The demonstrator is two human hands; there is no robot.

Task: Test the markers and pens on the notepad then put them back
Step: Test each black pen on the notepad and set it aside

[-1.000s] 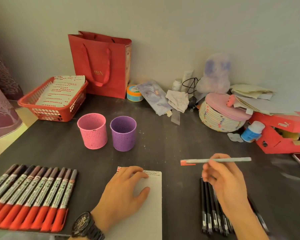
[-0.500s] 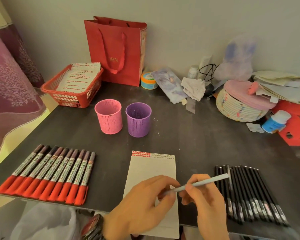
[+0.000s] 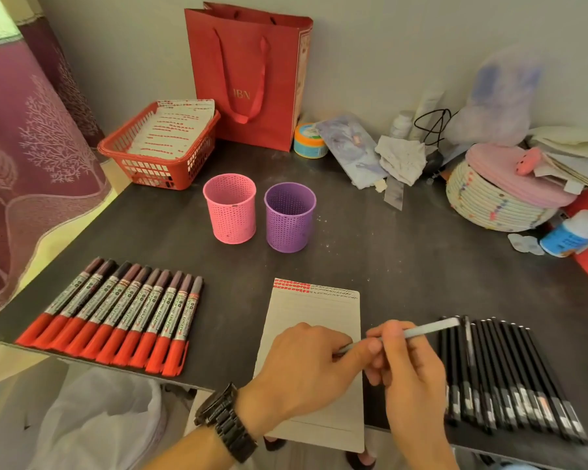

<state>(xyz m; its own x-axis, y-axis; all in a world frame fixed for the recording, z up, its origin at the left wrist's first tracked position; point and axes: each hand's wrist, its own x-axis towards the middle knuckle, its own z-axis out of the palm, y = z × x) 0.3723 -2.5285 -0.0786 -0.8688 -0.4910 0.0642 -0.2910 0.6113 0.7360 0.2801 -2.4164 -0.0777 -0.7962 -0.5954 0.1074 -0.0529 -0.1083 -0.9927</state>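
Currently: pen-testing step in hand, early-to-middle of the task by my estimate.

Hands: right hand (image 3: 408,371) grips a pale blue pen (image 3: 425,330) by its barrel, the back end pointing up and right. Left hand (image 3: 306,364) rests on the notepad (image 3: 319,310), and its thumb and forefinger pinch the pen's front end. The tip is hidden under those fingers, so I cannot tell whether it is capped or touching paper.

Done, judged from the page: the top line carries a block of red marks at the left and a run of small dark marks to their right. The rest of the sheet is blank.

Left to do: the red-capped markers (image 3: 116,317) lie in a tight row left of the notepad, all capped. The black pens (image 3: 510,378) lie in a row to its right. The pink cup (image 3: 230,212) and purple cup (image 3: 290,217) stand side by side behind, with nothing showing above their rims. If these are the holders, no returning has begun.

Writing:
- Red gift bag (image 3: 248,79) reads "IBN" in gold.
- Marker barrels carry print, too small to read reliably.
- Sheets in the red basket (image 3: 157,164) show rows of red marks, not legible.
- Blue-labelled bottle (image 3: 571,234) at far right is unreadable.
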